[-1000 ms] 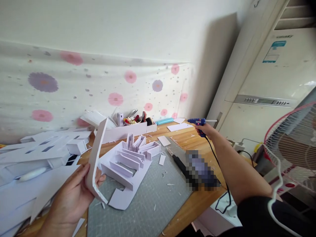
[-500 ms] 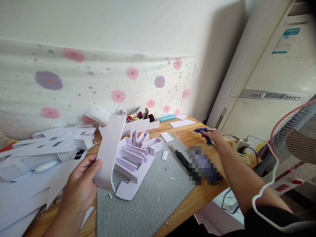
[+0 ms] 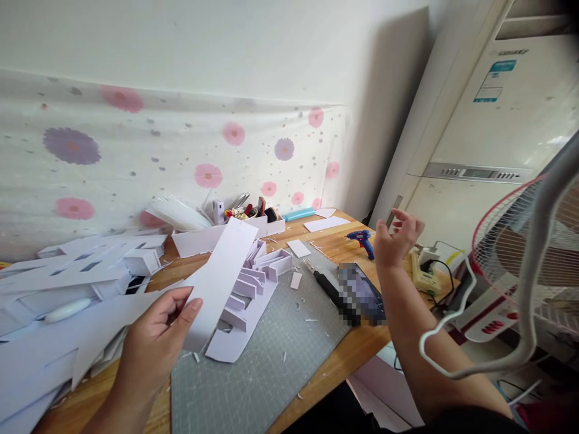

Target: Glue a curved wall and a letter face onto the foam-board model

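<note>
My left hand (image 3: 158, 331) pinches the lower left edge of a long white board strip (image 3: 224, 277), holding it tilted above the grey cutting mat (image 3: 253, 386). Behind the strip, partly hidden by it, a white board model (image 3: 244, 337) with upright walls lies on the mat. My right hand (image 3: 398, 238) is raised with nothing in it, its fingers loosely curled and apart. Just left of it, the blue and red glue gun (image 3: 362, 240) stands on the wooden table (image 3: 368, 343).
White board structures (image 3: 85, 265) cover the left side. A tool box (image 3: 196, 241) stands by the wall. A black-handled tool (image 3: 332, 292) and a partly pixelated dark device (image 3: 368, 295) lie right of centre. Beyond the right arm are a power strip (image 3: 425, 274) and fan (image 3: 511, 241).
My right hand has let go of the glue gun and lifted beside it. My left hand has turned the white strip, whose broad face now shows. The view has shifted slightly right.
</note>
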### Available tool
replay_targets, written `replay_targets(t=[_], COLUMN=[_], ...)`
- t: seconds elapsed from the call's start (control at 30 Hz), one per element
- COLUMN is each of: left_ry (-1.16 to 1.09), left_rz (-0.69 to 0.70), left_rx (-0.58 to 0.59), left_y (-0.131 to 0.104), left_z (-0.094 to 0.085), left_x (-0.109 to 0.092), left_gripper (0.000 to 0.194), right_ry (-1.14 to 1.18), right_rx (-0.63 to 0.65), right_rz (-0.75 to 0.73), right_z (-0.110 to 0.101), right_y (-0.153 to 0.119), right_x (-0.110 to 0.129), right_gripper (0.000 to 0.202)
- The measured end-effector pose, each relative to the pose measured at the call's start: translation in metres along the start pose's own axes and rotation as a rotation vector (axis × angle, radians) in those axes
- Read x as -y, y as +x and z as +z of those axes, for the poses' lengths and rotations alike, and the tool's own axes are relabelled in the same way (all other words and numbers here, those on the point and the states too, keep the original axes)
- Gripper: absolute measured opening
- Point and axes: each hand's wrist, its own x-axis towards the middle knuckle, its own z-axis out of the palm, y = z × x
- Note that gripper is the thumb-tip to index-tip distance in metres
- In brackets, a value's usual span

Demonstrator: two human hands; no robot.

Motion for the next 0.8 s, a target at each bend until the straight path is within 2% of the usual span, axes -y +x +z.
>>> replay_targets(t=[0.03, 0.07, 0.13, 0.2, 0.23, 0.27, 0.33, 0.4, 0.5, 0.6, 0.67, 0.8], left_ry=[0.054, 0.117, 0.249, 0.348, 0.386, 0.421, 0.470, 0.488, 0.492, 0.517, 0.545, 0.600], left_rz=[0.049, 0.116, 0.282, 0.440, 0.503, 0.553, 0.600, 0.580, 0.509, 0.466, 0.470, 0.493], left_rx=[-0.032, -0.064, -0.100, -0.056, -0.017, 0.026, 0.101, 0.141, 0.241, 0.456, 0.559, 0.584], left_y=[-0.003, -0.006, -0.012, -0.016, -0.018, -0.018, -0.020, -0.021, -0.022, -0.019, -0.016, -0.017], left_z=[0.001, 0.003, 0.007, 0.009, 0.009, 0.009, 0.010, 0.011, 0.013, 0.005, -0.005, -0.023], left_x=[-0.002, -0.006, -0.012, -0.017, -0.017, -0.017, -0.015, -0.015, -0.020, -0.025, -0.026, -0.026], left_gripper=[0.035, 0.031, 0.022, 0.016, 0.015, 0.014, 0.014, 0.015, 0.018, 0.019, 0.021, 0.024], right_ry=[0.063, 0.142, 0.314, 0.448, 0.487, 0.510, 0.508, 0.466, 0.432, 0.494, 0.552, 0.631], right_rx=[-0.049, -0.038, 0.073, 0.318, 0.508, 0.689, 0.950, 1.095, 1.197, 1.257, 1.289, 1.357], right_rz=[-0.046, -0.114, -0.290, -0.444, -0.515, -0.585, -0.703, -0.782, -0.799, -0.710, -0.647, -0.562], right_z=[-0.002, -0.004, -0.006, -0.007, -0.008, -0.008, -0.007, -0.005, 0.000, 0.008, 0.015, 0.026], right_y=[-0.006, -0.014, -0.034, -0.058, -0.070, -0.081, -0.099, -0.110, -0.114, -0.109, -0.108, -0.117], right_x=[0.014, 0.030, 0.066, 0.101, 0.116, 0.128, 0.143, 0.148, 0.142, 0.126, 0.113, 0.093], right_gripper=[0.027, 0.017, 0.010, 0.012, 0.017, 0.022, 0.030, 0.033, 0.023, 0.013, 0.012, 0.020])
